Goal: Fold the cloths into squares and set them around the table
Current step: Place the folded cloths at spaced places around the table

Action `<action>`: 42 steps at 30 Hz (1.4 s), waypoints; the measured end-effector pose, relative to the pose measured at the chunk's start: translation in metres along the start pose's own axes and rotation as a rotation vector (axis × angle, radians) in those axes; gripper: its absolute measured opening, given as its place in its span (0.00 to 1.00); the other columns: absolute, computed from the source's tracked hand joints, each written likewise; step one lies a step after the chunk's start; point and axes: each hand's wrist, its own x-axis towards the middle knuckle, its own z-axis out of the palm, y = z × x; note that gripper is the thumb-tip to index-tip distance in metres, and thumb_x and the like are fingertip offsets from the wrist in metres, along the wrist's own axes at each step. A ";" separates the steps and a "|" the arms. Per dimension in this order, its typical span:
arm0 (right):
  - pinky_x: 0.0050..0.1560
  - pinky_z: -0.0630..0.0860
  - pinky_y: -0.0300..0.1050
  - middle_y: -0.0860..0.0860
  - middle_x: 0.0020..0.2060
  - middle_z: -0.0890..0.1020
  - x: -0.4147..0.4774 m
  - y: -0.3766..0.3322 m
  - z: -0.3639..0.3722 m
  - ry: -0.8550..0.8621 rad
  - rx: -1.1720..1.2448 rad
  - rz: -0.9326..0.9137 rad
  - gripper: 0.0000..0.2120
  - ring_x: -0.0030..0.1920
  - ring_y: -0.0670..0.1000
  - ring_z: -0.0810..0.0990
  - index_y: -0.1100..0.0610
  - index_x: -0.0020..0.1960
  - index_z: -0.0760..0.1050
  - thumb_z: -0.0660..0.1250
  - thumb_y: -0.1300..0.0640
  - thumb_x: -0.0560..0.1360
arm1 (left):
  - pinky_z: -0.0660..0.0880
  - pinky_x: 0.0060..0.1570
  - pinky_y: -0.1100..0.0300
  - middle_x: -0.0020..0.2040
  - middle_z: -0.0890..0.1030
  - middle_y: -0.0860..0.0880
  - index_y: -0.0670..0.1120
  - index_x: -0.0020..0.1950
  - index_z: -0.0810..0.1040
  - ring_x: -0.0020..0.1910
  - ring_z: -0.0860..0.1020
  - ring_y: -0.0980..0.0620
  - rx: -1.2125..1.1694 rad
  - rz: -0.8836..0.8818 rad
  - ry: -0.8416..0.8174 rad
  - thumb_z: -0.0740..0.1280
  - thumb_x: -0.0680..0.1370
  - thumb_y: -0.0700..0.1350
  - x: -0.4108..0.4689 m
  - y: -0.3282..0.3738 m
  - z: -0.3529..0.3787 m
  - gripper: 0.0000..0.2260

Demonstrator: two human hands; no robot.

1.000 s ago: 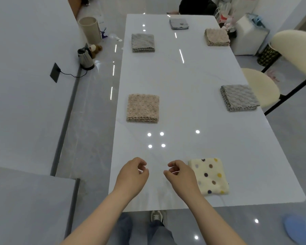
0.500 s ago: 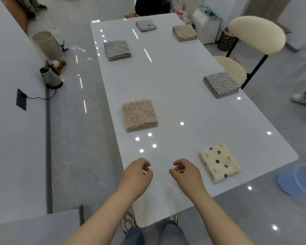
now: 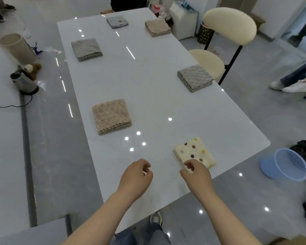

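Several folded square cloths lie around the white table (image 3: 148,82). A cream polka-dot cloth (image 3: 194,152) sits near the front right edge. A beige cloth (image 3: 111,116) lies at the left, a grey one (image 3: 86,48) further back left, a grey one (image 3: 194,77) at the right edge, a beige one (image 3: 157,27) and a small grey one (image 3: 117,21) at the far end. My left hand (image 3: 136,177) hovers over the table's near end, fingers loosely curled, holding nothing. My right hand (image 3: 196,174), also loosely curled, hangs at the near corner of the polka-dot cloth.
A cream chair (image 3: 219,43) stands at the table's right side. A blue mesh basket (image 3: 286,164) lies on the floor at the right. A kettle (image 3: 24,82) and a tall beige bin (image 3: 16,47) stand on the floor at the left. A person's feet (image 3: 291,85) show at the far right.
The view has swung to the right, so the table now runs diagonally. My right hand has come up to the near corner of the polka-dot cloth. Both hands stay loosely curled.
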 end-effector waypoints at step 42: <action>0.77 0.49 0.52 0.53 0.77 0.54 0.050 0.061 0.013 0.028 -0.267 -0.090 0.25 0.78 0.55 0.47 0.50 0.74 0.64 0.64 0.50 0.78 | 0.53 0.73 0.50 0.79 0.42 0.48 0.47 0.78 0.45 0.77 0.43 0.45 0.772 0.299 -0.357 0.51 0.82 0.46 0.072 0.016 0.080 0.26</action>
